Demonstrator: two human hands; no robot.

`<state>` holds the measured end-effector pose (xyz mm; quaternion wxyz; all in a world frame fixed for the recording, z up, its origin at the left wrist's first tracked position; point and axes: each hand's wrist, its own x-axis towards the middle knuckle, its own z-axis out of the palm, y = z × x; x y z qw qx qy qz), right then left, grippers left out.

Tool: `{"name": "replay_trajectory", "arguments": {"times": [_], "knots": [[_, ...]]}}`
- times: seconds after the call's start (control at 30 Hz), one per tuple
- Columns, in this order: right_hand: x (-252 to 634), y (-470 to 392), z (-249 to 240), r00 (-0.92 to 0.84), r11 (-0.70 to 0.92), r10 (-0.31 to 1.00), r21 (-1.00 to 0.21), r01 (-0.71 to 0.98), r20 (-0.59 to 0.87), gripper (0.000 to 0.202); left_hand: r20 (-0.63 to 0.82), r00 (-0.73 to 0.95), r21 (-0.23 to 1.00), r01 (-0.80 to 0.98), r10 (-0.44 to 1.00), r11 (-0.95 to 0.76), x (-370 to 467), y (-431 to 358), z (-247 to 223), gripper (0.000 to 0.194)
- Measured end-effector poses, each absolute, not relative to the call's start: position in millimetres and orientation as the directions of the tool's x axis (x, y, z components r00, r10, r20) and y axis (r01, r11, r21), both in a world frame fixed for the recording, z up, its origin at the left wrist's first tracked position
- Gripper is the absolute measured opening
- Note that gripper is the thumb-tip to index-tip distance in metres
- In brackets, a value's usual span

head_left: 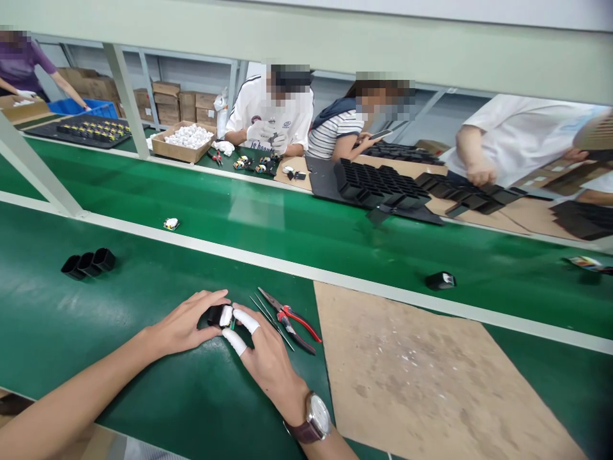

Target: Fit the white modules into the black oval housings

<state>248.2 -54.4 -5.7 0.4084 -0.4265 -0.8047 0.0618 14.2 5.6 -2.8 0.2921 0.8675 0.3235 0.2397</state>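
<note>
My left hand (194, 322) is closed around a small black plastic housing (215, 315) just above the green bench. From the right, my right hand (261, 348), with white finger cots on thumb and forefinger, pinches a small circuit board (231, 322) bearing a white block. The board sits at the housing's open end, partly inside it as far as I can see. To the right of my right hand lie red-handled long-nose pliers (287, 316) and thin metal tweezers (271, 321).
Three black housings (87, 263) stand at the left. Brown cardboard (407, 364) covers the bench on the right. Beyond a pale rail (268, 265), a green belt (297, 236) carries a circuit board (171, 223) and a filled housing (440, 280). Several co-workers sit across.
</note>
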Motion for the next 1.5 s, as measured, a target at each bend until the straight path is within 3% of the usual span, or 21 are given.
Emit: {"name": "replay_trajectory", "arguments": {"times": [0.17, 0.37, 0.53, 0.83, 1.23, 1.33, 1.4, 1.5], "knots": [[249.3, -53.9, -3.5, -0.331, 0.665, 0.719, -0.465, 0.585, 0.612, 0.037, 0.178, 0.653, 0.7, 0.442, 0.736, -0.561, 15.1, 2.8, -6.4, 0.071], [242.4, -53.6, -2.2, -0.374, 0.646, 0.747, -0.468, 0.604, 0.549, 0.042, 0.184, 0.624, 0.739, 0.421, 0.759, -0.526, 12.2, 4.5, -10.3, 0.069], [240.8, -53.7, -7.6, -0.359, 0.647, 0.743, -0.467, 0.603, 0.565, 0.042, 0.135, 0.675, 0.834, 0.318, 0.725, -0.451, 14.0, 2.7, -1.1, 0.079], [244.4, -53.0, -5.6, -0.4, 0.619, 0.77, -0.43, 0.657, 0.497, 0.042, 0.11, 0.69, 0.816, 0.348, 0.715, -0.461, 15.4, 1.8, 7.6, 0.077], [256.2, -49.0, 3.6, -0.38, 0.639, 0.732, -0.377, 0.67, 0.565, 0.034, 0.082, 0.719, 0.829, 0.336, 0.691, -0.447, 11.6, 3.7, 8.2, 0.082], [269.0, -44.6, 8.7, -0.301, 0.559, 0.734, -0.29, 0.777, 0.608, 0.026, 0.14, 0.673, 0.835, 0.313, 0.726, -0.452, 6.6, 18.6, 7.6, 0.065], [276.7, -42.4, 7.6, -0.282, 0.455, 0.762, -0.173, 0.874, 0.583, 0.016, 0.18, 0.573, 0.77, 0.424, 0.8, -0.477, 2.4, 39.6, 6.3, 0.049], [281.6, -42.7, 0.6, -0.265, 0.297, 0.834, 0.011, 0.955, 0.485, 0.006, 0.261, 0.45, 0.614, 0.606, 0.854, -0.507, -2.3, 85.3, 3.6, 0.055]]}}
